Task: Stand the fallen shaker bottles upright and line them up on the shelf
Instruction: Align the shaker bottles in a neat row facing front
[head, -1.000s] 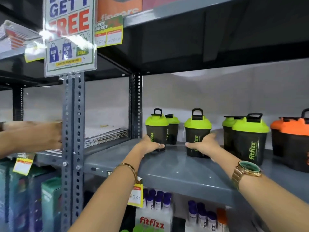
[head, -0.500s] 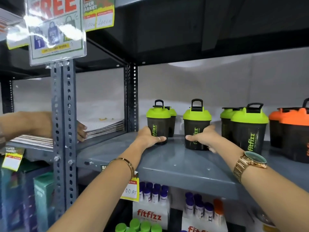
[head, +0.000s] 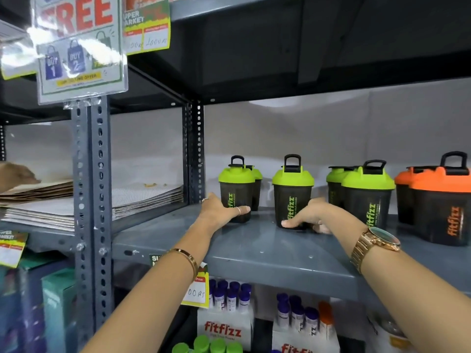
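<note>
Several dark shaker bottles with lime-green lids stand upright on the grey shelf (head: 267, 248). My left hand (head: 219, 211) wraps the base of the leftmost green-lidded shaker (head: 235, 189), with another green one partly hidden behind it. My right hand (head: 309, 217) grips the base of the second green-lidded shaker (head: 292, 192). Further right stand two more green-lidded shakers (head: 367, 194), one behind the other, and orange-lidded shakers (head: 443, 205) at the frame's right edge.
A perforated steel upright (head: 91, 187) divides this bay from the left one, where stacked paper sheets (head: 142, 200) lie and another person's hand (head: 15, 174) rests. A promo sign (head: 79, 47) hangs above. Small purple-capped bottles in Fitfizz boxes (head: 224, 324) fill the shelf below.
Both hands stay on the bases of their shakers. The two bottles sit slightly farther apart. The other person's hand at left has pulled back toward the frame edge.
</note>
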The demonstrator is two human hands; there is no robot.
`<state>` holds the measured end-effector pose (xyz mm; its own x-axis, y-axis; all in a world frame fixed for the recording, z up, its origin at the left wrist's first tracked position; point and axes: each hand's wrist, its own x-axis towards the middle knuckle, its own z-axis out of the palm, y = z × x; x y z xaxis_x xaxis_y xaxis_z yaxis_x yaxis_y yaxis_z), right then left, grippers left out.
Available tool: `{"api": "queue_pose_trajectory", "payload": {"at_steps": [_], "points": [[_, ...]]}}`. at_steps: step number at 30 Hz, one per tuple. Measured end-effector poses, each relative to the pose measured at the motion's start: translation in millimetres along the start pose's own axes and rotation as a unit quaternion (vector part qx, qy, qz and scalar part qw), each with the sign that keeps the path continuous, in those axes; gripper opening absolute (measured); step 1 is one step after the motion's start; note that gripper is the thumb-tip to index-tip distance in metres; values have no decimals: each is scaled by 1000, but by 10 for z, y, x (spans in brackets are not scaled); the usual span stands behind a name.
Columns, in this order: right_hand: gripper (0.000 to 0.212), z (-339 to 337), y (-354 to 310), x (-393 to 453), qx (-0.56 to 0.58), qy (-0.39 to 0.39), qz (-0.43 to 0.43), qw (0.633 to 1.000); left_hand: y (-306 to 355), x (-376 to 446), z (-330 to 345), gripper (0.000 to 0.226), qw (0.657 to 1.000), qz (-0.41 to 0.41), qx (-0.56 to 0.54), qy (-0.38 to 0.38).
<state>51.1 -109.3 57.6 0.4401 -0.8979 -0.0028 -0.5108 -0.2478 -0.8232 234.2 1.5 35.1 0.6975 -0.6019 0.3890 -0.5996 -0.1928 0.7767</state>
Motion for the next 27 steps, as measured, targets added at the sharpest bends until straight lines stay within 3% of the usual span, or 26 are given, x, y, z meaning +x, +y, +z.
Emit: {"api": "queue_pose_trajectory", "payload": {"at_steps": [2,3,7,10,12,15,18,23,27], "points": [[43,-71,6,-102,-60,-13,15,998,12,-43,-16,101,1000,16,-1,21],[29,-89,12,-144,-79,-10,24,997,14,-64,-27,100,999,31,3,39],[34,-162,136,-309,-119,18,5,993,78,-259,-58,81,980,140,62,124],[18,-203,220,-493,-161,55,-12,985,155,-380,-12,81,952,223,169,126],[43,-274,323,-600,-160,74,-26,984,203,-449,19,82,939,246,212,113],[62,-349,435,-731,-171,101,-56,978,281,-559,70,80,937,260,211,96],[59,-441,533,-843,-195,131,-90,968,416,-697,176,80,939,278,189,73],[47,-748,770,-957,-219,271,-181,920,695,-886,456,80,938,315,145,32],[42,-1059,924,-984,-269,324,-186,888,924,-1012,738,84,938,326,115,-15]]}}
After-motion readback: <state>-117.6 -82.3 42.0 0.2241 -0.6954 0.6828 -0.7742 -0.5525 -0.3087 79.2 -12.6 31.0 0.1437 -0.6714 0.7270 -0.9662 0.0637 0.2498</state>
